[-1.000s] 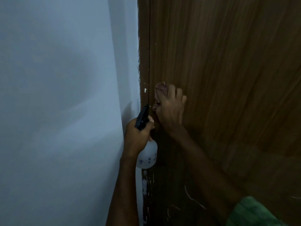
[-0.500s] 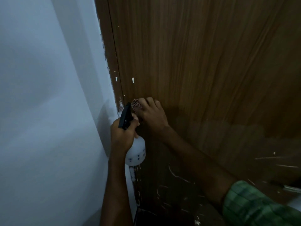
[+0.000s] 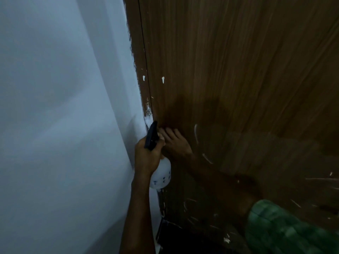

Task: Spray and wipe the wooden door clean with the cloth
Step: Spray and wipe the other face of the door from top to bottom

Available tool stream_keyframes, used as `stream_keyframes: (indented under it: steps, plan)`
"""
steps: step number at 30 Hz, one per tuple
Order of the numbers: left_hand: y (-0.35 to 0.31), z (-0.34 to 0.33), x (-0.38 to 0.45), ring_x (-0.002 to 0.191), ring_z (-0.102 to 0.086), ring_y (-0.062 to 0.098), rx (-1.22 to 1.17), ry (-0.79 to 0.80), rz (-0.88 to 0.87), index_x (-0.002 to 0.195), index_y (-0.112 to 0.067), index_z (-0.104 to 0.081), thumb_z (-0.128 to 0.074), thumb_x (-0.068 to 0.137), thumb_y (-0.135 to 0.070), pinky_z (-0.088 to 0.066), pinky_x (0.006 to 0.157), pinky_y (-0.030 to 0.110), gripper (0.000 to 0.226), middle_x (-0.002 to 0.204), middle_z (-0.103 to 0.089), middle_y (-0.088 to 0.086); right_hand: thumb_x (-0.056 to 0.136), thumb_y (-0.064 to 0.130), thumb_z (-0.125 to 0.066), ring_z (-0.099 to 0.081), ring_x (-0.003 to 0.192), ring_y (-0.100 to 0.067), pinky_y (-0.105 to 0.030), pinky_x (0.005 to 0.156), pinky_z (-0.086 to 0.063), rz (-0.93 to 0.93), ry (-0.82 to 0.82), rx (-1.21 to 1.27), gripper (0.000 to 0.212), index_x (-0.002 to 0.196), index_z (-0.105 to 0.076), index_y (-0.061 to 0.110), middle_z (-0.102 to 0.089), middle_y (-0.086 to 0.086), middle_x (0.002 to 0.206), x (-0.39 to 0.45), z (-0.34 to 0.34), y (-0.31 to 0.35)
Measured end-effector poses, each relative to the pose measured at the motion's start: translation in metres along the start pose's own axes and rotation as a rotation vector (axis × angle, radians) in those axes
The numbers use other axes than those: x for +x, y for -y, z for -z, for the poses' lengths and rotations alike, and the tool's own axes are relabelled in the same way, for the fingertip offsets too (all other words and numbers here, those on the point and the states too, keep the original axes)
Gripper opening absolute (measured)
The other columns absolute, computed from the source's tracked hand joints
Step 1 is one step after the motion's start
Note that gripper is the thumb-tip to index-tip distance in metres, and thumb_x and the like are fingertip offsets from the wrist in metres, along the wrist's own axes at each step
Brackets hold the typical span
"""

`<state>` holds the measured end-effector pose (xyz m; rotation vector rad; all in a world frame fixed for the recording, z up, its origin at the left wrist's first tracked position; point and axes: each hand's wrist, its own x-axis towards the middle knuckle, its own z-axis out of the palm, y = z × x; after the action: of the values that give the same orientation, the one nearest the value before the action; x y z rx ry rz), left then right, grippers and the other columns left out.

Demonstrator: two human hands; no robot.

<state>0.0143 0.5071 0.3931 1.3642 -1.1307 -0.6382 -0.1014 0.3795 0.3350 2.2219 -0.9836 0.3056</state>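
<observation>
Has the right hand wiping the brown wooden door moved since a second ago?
Yes. The right hand has slid down the brown wooden door: earlier it was level with the white paint fleck, and now it sits well below it.

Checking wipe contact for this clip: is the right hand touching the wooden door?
Touching. The head view shows the right hand lying flat against the wooden door, fingers spread on its surface beside the spray bottle; the cloth is not visible.

Left hand (image 3: 146, 158) grips spray bottle (image 3: 161, 175); right hand (image 3: 175, 143) presses on wooden door (image 3: 238, 79)
</observation>
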Motion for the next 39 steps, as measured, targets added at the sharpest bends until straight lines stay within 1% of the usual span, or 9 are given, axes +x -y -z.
stream_keyframes:
  steps: [4, 7, 14, 19, 23, 27, 31, 36, 39]
  plan:
    - [0.011, 0.014, -0.004, 0.055, -0.064, 0.017, -0.081, 0.050, 0.015, 0.097, -0.003, -0.074, -0.069, 0.098, -0.002, -0.054, 0.055, 0.026, 0.005, 0.081, -0.073, 0.013, 0.070, 0.039, -0.088, -0.037, 0.129, -0.032, -0.056, 0.103, -0.045, -0.298, -0.051, 0.234, 0.089, 0.150, -0.051, 0.029, -0.041, -0.008, 0.147, -0.045, 0.006, 0.011]
    - [0.017, 0.013, -0.005, 0.058, -0.063, 0.017, -0.061, 0.071, 0.046, 0.091, -0.007, -0.073, -0.068, 0.098, -0.001, -0.053, 0.055, 0.024, 0.010, 0.078, -0.071, 0.013, 0.081, 0.030, -0.073, -0.035, 0.132, -0.036, -0.061, 0.106, -0.039, -0.579, -0.253, 0.333, 0.080, 0.155, -0.044, 0.027, -0.040, -0.013, 0.149, 0.001, 0.054, -0.001]
    - [0.006, -0.001, 0.010, 0.055, -0.064, 0.014, -0.040, 0.055, 0.046, 0.090, 0.000, -0.070, -0.068, 0.097, -0.004, -0.052, 0.058, 0.020, 0.008, 0.067, -0.067, 0.014, 0.075, 0.052, -0.080, -0.050, 0.125, -0.024, -0.043, 0.097, -0.039, 0.022, -0.100, 0.042, 0.057, 0.126, -0.071, 0.031, -0.063, 0.002, 0.137, 0.030, 0.008, -0.003]
    - [0.021, -0.008, 0.020, 0.058, -0.065, 0.025, -0.095, 0.013, 0.050, 0.095, 0.000, -0.073, -0.070, 0.098, -0.011, -0.055, 0.067, 0.037, 0.011, 0.065, -0.068, 0.012, 0.077, 0.038, -0.082, -0.052, 0.119, -0.028, -0.044, 0.094, -0.042, -0.223, -0.293, 0.425, 0.062, 0.133, -0.065, 0.017, -0.063, -0.008, 0.129, -0.005, 0.006, 0.000]
    - [0.034, -0.033, 0.018, 0.099, -0.071, 0.020, -0.181, 0.081, 0.052, 0.138, -0.014, -0.061, -0.072, 0.093, -0.029, -0.060, 0.083, 0.037, 0.048, 0.116, -0.073, 0.007, 0.086, 0.035, -0.066, -0.050, 0.118, -0.029, -0.041, 0.088, -0.037, -0.406, -0.522, 0.466, 0.046, 0.125, -0.067, 0.011, -0.064, -0.012, 0.127, 0.003, 0.029, -0.022]
    - [0.040, -0.048, 0.020, 0.132, -0.058, 0.019, -0.271, 0.088, 0.064, 0.144, -0.026, -0.055, -0.070, 0.091, -0.050, -0.045, 0.115, 0.040, 0.059, 0.139, -0.063, 0.003, 0.088, 0.017, -0.058, -0.047, 0.095, -0.024, -0.040, 0.074, -0.055, -0.474, -0.623, 0.459, 0.022, 0.107, -0.051, 0.009, -0.065, -0.018, 0.102, 0.007, 0.020, -0.030]
    - [0.034, -0.054, 0.026, 0.131, -0.058, 0.015, -0.310, 0.131, 0.091, 0.132, -0.039, -0.057, -0.068, 0.086, -0.061, -0.046, 0.113, 0.039, 0.052, 0.134, -0.063, -0.005, 0.076, 0.007, -0.084, -0.055, 0.094, -0.024, -0.033, 0.068, -0.053, -0.479, -0.515, 0.642, 0.040, 0.107, -0.060, 0.005, -0.063, -0.016, 0.102, 0.000, 0.018, -0.035]
    - [0.026, -0.055, 0.030, 0.132, -0.059, 0.022, -0.348, 0.132, 0.090, 0.130, -0.035, -0.057, -0.071, 0.086, -0.064, -0.050, 0.112, 0.041, 0.055, 0.135, -0.063, 0.001, 0.080, 0.004, -0.078, -0.057, 0.111, -0.020, -0.031, 0.095, -0.050, -0.517, -0.518, 0.929, 0.040, 0.117, -0.064, 0.005, -0.062, -0.011, 0.117, -0.032, 0.047, -0.036]
    - [0.022, -0.054, 0.032, 0.128, -0.059, 0.025, -0.301, 0.142, 0.081, 0.127, -0.032, -0.057, -0.066, 0.090, -0.061, -0.052, 0.104, 0.036, 0.048, 0.132, -0.062, 0.006, 0.079, 0.005, -0.076, -0.062, 0.105, -0.013, -0.029, 0.091, -0.055, -0.625, -0.464, 1.129, 0.038, 0.114, -0.062, 0.010, -0.064, -0.002, 0.112, -0.058, 0.057, -0.025]
